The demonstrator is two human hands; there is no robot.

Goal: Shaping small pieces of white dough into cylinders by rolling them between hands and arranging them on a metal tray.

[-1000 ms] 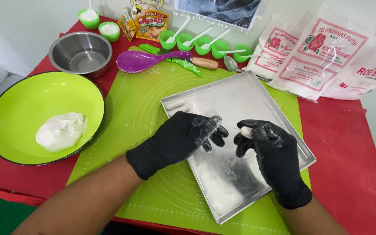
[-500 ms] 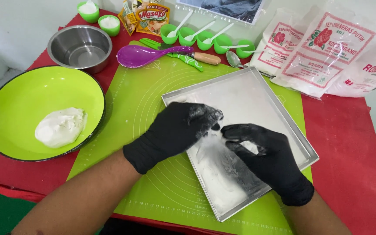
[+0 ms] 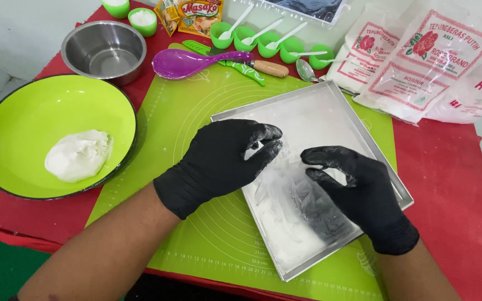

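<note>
Both my hands wear black gloves dusted with white flour and hover over a rectangular metal tray (image 3: 330,111) that lies on a green silicone mat (image 3: 196,106). Smeared flour coats the tray's near half. My left hand (image 3: 218,161) is over the tray's left edge, with its fingertips drawn together against the thumb and nothing visible in them. Over the tray's right part, my right hand (image 3: 358,189) has its fingers curled and apart, and I see nothing held in it. A lump of white dough (image 3: 79,155) rests in a large green bowl (image 3: 29,111) at the left.
At the back stand a steel bowl (image 3: 104,50), a purple rice spoon (image 3: 191,61), a green-handled tool, several small green cups (image 3: 269,44) with white spoons, seasoning packets (image 3: 193,14) and bags of flour (image 3: 419,61). A red cloth (image 3: 458,184) covers the table.
The small white piece at my right hand's fingertips is no longer visible. My right hand has turned palm down with its fingers curled; my left hand's fingertips have drawn together.
</note>
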